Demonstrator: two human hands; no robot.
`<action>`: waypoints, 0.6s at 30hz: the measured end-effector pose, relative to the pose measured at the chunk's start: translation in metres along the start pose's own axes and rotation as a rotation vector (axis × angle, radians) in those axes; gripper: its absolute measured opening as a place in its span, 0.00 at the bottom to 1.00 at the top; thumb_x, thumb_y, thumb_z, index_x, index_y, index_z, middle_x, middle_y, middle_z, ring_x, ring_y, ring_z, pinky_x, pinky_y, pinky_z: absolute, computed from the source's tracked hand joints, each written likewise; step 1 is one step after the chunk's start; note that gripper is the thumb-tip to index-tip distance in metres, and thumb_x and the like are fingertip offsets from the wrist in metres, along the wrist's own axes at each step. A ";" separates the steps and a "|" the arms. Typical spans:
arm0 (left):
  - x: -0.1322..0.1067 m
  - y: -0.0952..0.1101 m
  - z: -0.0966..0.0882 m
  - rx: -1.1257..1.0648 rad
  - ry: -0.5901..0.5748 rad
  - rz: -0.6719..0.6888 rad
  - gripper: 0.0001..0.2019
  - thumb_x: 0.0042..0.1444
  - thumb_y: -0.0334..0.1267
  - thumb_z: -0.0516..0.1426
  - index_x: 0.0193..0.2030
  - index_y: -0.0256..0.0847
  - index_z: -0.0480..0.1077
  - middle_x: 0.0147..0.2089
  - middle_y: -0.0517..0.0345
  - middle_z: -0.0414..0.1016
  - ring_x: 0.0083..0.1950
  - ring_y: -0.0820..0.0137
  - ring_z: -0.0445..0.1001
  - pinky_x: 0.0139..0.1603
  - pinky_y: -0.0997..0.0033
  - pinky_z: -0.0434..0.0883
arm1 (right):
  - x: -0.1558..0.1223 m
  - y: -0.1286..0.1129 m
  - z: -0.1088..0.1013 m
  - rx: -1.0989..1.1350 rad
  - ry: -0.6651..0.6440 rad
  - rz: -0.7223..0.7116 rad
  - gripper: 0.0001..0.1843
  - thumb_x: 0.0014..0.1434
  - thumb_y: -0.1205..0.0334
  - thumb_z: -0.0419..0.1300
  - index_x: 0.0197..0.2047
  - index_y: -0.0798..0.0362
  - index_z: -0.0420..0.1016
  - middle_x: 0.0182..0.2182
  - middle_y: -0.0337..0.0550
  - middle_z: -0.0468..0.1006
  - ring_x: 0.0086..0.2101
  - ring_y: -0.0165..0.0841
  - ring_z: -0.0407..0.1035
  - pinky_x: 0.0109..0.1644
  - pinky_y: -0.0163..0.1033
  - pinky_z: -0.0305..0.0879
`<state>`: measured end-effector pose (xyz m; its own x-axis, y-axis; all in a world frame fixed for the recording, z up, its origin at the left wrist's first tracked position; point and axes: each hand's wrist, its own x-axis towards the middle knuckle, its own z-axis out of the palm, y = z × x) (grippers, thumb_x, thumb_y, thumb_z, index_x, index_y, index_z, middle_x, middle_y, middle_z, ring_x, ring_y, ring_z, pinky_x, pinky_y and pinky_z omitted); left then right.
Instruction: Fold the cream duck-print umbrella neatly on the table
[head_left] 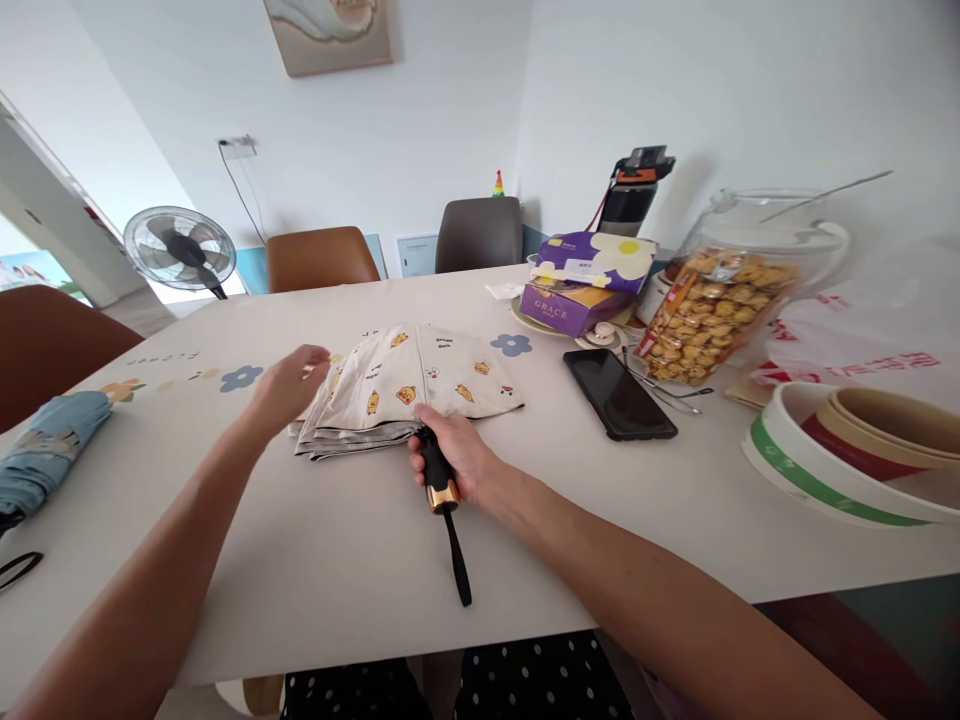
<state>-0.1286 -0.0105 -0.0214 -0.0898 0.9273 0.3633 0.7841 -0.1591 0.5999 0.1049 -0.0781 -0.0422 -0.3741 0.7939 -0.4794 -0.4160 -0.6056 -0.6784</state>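
One black strap (458,565) lies nearest the person on the white table (337,560), trailing from the gold-ended handle (441,490) of a cream umbrella (386,385). The right hand (459,450) is wrapped around that handle, thumb on top where it meets the cloth. Just beyond the hand, the canopy lies in flat, layered folds printed with yellow ducks. The left hand (294,382) is at the canopy's left edge, fingers loosely bent and gripping nothing visible; whether they touch the fabric I cannot tell. A phone (621,393) lies right of the canopy. Farther off are purple boxes (574,305), then a brown chair (322,260) and a grey one across the table.
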 end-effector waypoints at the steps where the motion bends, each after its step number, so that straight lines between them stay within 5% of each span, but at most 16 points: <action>1: -0.001 0.003 0.010 0.068 -0.021 0.098 0.17 0.52 0.45 0.52 0.48 0.45 0.69 0.51 0.50 0.71 0.50 0.59 0.69 0.49 0.60 0.64 | 0.000 0.000 0.000 -0.003 0.000 0.000 0.12 0.58 0.56 0.54 0.32 0.52 0.55 0.19 0.34 0.66 0.15 0.26 0.60 0.14 0.34 0.61; 4: -0.007 0.006 0.042 0.192 -0.126 0.290 0.24 0.58 0.46 0.44 0.60 0.39 0.57 0.65 0.46 0.53 0.66 0.60 0.48 0.62 0.57 0.50 | -0.001 0.000 0.001 -0.013 -0.008 -0.004 0.11 0.58 0.56 0.54 0.32 0.52 0.56 0.19 0.34 0.66 0.15 0.26 0.61 0.14 0.34 0.61; 8: -0.016 0.000 0.069 0.354 -0.376 0.277 0.25 0.62 0.46 0.39 0.64 0.38 0.49 0.67 0.45 0.48 0.68 0.62 0.42 0.64 0.53 0.42 | -0.003 0.000 0.003 -0.020 -0.013 -0.002 0.11 0.59 0.57 0.54 0.31 0.54 0.58 0.19 0.35 0.66 0.14 0.26 0.61 0.14 0.35 0.62; 18: -0.022 0.002 0.067 0.532 -0.442 0.257 0.25 0.63 0.45 0.34 0.64 0.40 0.46 0.68 0.49 0.45 0.68 0.65 0.40 0.64 0.55 0.43 | -0.004 -0.001 0.001 -0.019 -0.026 0.007 0.12 0.58 0.56 0.55 0.32 0.55 0.59 0.20 0.36 0.67 0.15 0.26 0.61 0.15 0.36 0.64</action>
<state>-0.0837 -0.0090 -0.0755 0.3045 0.9508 0.0571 0.9491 -0.3080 0.0667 0.1064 -0.0807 -0.0390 -0.3982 0.7878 -0.4699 -0.3976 -0.6099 -0.6855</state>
